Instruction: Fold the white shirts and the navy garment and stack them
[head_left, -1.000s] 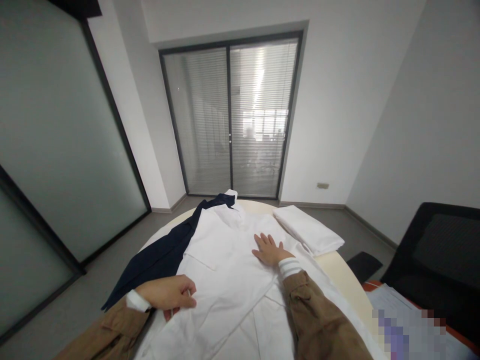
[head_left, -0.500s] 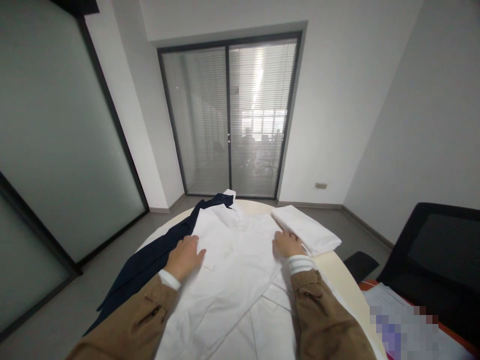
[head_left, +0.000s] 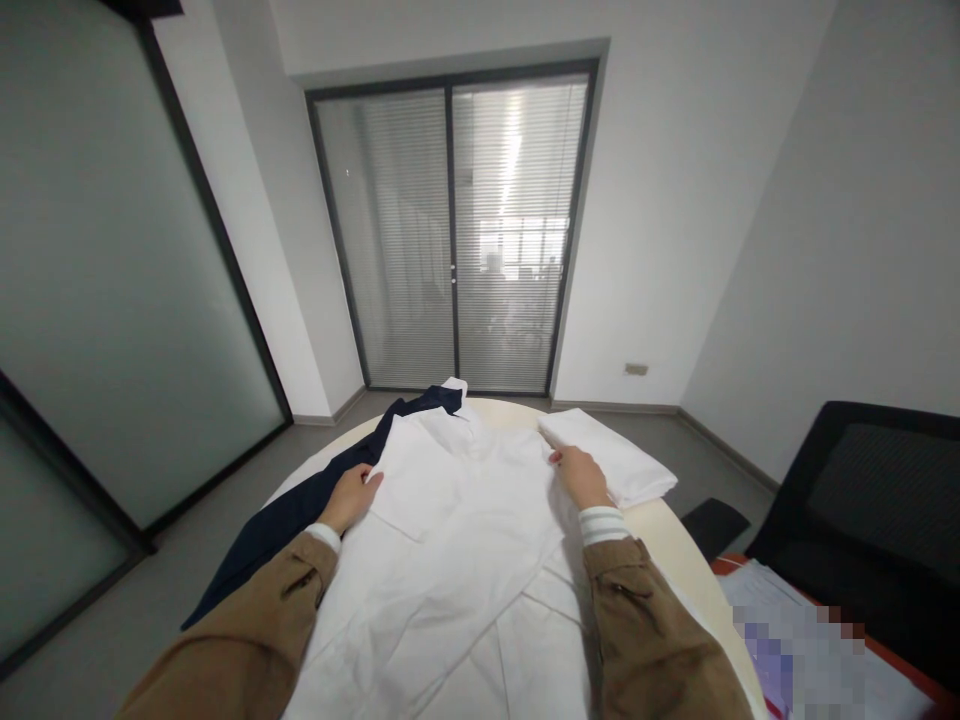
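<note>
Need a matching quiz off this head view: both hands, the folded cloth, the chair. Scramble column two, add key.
1. Left hand
2. Right hand
3. Folded cloth
4. Chair

A. Black, beyond the table at the picture's right
B. At the white garment's right edge
C. White, near the table's far right rim
D. At the white garment's left edge, by the dark blue garment

Pairs: 1-D, 2-B, 3-C, 4-A

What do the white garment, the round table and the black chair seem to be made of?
White garment: matte fabric, perhaps cotton or a blend, judging by its soft creases.
Round table: pale, smooth top, possibly laminate, given its even colour.
Black chair: back probably mesh, from its fine texture; the dark frame may be plastic.
</note>
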